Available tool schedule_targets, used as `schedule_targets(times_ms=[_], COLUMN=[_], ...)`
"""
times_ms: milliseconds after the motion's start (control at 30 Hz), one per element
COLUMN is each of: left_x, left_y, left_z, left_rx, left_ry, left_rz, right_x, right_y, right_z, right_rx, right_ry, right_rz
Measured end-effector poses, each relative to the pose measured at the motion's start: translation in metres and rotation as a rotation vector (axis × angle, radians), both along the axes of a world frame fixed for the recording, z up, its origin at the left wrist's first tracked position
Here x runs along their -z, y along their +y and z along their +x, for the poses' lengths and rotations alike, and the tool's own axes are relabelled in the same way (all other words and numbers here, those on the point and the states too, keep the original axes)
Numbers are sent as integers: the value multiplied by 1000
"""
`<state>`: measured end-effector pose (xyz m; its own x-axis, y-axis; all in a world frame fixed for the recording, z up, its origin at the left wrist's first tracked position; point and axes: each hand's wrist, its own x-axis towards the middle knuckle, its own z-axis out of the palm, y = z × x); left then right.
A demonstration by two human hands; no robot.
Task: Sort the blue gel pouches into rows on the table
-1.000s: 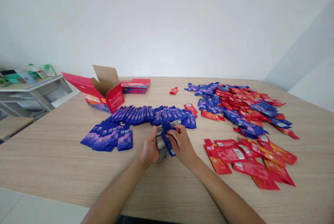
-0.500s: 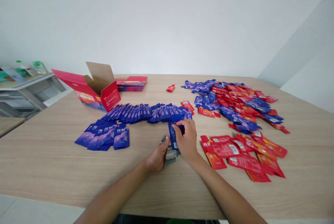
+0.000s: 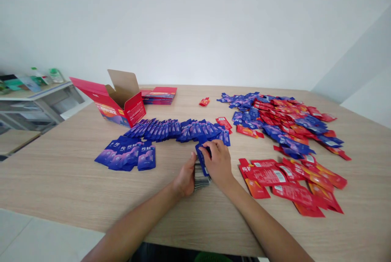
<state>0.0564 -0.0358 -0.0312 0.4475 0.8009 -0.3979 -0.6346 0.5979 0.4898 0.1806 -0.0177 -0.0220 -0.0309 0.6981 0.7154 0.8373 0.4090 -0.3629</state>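
Observation:
Between my two hands stands a stack of blue sachets (image 3: 200,172) on edge, near the table's front middle. My left hand (image 3: 185,178) presses its left side, and my right hand (image 3: 219,163) grips the right side with fingers curled over the top. Just beyond my hands runs a long overlapping row of blue sachets (image 3: 180,129). A smaller fan of blue sachets (image 3: 128,155) lies to the left of my left hand.
An open red carton (image 3: 117,101) stands at the back left, with flat red cartons (image 3: 159,94) stacked behind it. A mixed red and blue sachet heap (image 3: 281,121) fills the right. Red sachets (image 3: 290,182) lie right of my right hand. A shelf (image 3: 33,99) stands left of the wooden table (image 3: 61,184).
My right hand lifted a blue sachet away from the stack half a second ago and has come back onto it. Both hands now close on the stack again.

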Motion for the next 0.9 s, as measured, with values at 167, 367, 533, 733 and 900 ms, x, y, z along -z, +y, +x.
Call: schedule_targets(times_ms=[167,367,533,733,900], left_x=[-1,0,-8,-16,-20], left_y=[0,4,6,9,10], left_z=[-5,-12,-13,-18,-22], left_rx=[70,94,78,45,49], left_ry=[34,19,-25,-40,-105], left_rz=[56,116,118,92,63], right_x=[0,-5,1,12,16], right_y=[8,19,25,23,18], right_z=[9,25,30,21,19], right_rx=[-23,27,-95,-137,-203], right_ry=[308,527,546,537,397], right_rz=[-92,-35,-21,-119,-206])
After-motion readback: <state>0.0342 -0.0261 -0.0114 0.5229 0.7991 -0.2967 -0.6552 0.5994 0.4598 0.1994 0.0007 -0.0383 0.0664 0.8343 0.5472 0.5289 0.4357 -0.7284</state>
